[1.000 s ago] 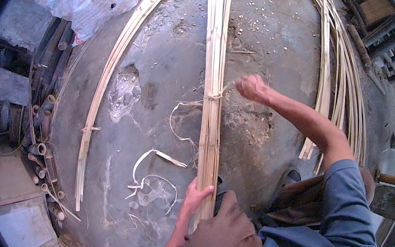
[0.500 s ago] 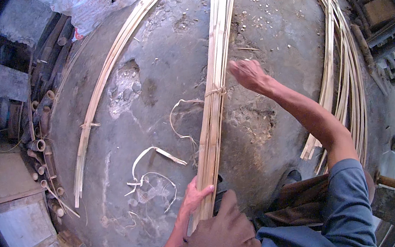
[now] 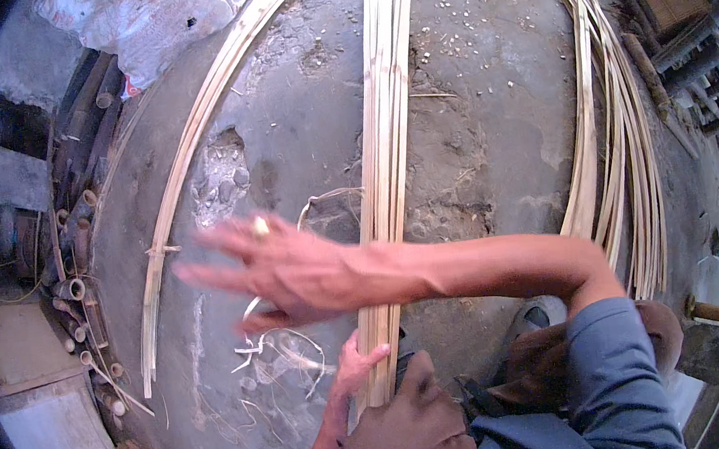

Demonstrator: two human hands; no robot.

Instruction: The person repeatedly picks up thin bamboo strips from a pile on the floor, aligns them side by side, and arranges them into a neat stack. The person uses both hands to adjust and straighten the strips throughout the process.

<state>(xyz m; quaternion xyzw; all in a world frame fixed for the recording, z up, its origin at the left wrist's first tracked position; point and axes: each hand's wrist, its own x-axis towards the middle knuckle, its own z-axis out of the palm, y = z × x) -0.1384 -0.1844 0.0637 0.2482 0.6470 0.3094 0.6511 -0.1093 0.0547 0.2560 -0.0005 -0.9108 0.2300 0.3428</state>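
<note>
A long bundle of split bamboo strips (image 3: 380, 132) runs from the far edge to my lap. My left hand (image 3: 359, 364) is closed round its near end, thumb across the top. Across the bundle reaches my right forearm, hiding part of the strips. My right hand (image 3: 284, 270) is left of the bundle, above the floor, blurred by motion, with fingers spread. A small pale yellowish spot shows at one finger; what it is, I cannot tell. Thin curled strips (image 3: 304, 357) lie on the floor below that hand.
A tied bundle of strips (image 3: 182, 170) lies on the left, and loose strips (image 3: 612, 122) on the right. Bamboo poles (image 3: 71, 289) are stacked along the left wall near a white sack (image 3: 146, 22). Dark wooden frames (image 3: 699, 66) stand at right. The concrete floor (image 3: 294, 134) has broken pits.
My right hand has swung left across the bundle, its fingers now spread. The band seen round the middle bundle no longer shows there. My left hand keeps its hold.
</note>
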